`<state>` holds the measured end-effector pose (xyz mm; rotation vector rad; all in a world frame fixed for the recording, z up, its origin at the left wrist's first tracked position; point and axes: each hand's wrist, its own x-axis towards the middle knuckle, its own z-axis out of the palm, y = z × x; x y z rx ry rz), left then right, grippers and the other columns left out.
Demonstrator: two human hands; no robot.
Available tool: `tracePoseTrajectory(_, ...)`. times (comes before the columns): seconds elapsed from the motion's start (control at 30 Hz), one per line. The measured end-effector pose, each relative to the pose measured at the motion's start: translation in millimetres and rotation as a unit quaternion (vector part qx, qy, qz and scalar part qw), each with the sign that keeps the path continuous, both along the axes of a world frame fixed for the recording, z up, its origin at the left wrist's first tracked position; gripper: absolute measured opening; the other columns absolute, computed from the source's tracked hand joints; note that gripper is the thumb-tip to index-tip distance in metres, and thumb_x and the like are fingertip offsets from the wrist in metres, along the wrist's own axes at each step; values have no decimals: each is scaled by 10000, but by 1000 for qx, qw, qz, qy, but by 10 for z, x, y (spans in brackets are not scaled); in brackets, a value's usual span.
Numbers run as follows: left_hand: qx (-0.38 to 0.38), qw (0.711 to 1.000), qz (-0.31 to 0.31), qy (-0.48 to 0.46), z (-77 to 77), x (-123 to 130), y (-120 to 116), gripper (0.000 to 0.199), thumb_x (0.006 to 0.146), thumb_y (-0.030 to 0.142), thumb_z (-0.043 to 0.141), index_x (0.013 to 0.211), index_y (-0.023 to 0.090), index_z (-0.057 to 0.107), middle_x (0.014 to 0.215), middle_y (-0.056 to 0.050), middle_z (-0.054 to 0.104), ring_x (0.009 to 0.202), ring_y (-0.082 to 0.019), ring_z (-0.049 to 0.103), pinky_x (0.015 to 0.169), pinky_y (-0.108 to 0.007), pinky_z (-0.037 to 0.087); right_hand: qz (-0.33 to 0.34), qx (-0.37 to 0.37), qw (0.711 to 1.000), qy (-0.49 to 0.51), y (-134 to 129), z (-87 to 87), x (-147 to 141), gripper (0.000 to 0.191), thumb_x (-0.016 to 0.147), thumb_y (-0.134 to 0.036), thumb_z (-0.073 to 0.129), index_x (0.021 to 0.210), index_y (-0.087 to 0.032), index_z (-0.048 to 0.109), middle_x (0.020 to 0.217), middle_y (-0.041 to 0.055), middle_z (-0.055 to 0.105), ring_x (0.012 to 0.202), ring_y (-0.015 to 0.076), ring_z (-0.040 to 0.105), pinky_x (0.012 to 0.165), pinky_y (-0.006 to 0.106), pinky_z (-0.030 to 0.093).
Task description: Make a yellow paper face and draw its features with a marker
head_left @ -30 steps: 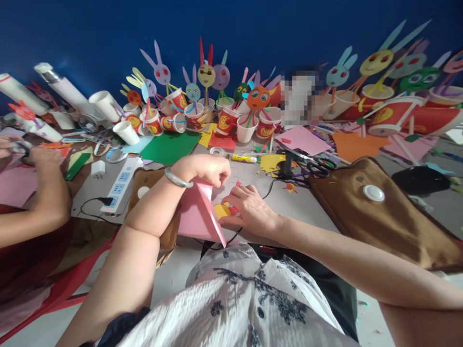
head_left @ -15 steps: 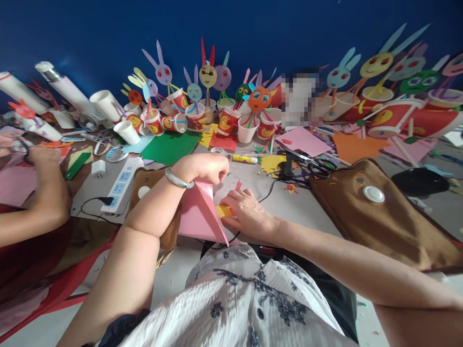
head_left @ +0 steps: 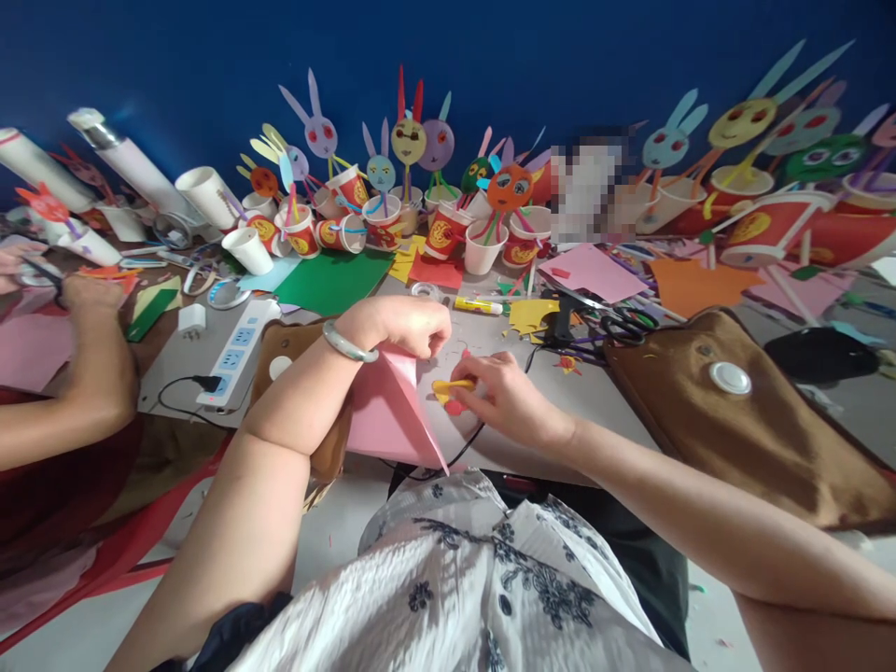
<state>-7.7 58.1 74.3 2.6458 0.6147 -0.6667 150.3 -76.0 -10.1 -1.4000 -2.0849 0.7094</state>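
Observation:
My left hand [head_left: 413, 327], a bangle at its wrist, is curled closed at the top of a folded pink paper sheet [head_left: 385, 415]. Its fingertips are hidden, but the sheet rises to meet them, its lower right corner hanging toward me. To the right, my right hand [head_left: 514, 397] pinches a small yellow paper piece [head_left: 452, 385] between thumb and fingers, just above the table. Beneath that hand lie small yellow and red scraps; a round red scrap [head_left: 455, 408] shows by the thumb. A yellow glue stick [head_left: 478, 306] lies beyond both hands.
Paper cups with paper animal heads [head_left: 510, 191] line the blue wall. Black-handled scissors [head_left: 630, 325] and a brown cushion-like bag [head_left: 742, 420] are on the right. A power strip [head_left: 239, 353] lies left. Another person's arm [head_left: 84, 364] works at the far left.
My right hand has lifted the yellow paper piece off the table and shifted right a little, its fingers now pinched. The left hand stays on the pink sheet.

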Motion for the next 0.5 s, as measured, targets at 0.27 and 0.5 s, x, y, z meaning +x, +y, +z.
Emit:
tracePoseTrajectory(0.27,-26,1000,4,-6,-102,7,54,169,769,200,707,915,160,784,863,-23,757,677,-119,570,592,-242,367,-122,13,981,153,-52,-3,320,206,889,-318,645,1076,-231,646,1015,60,775,839,210,713,725,321,542)
tracePoseTrajectory(0.5,-125,992,-8,-5,-118,33,26,161,710,179,723,851,169,801,757,-2,740,630,-113,569,600,-236,390,-128,-13,984,126,-180,14,408,314,917,-333,622,1203,-210,660,985,77,782,846,222,712,660,301,511)
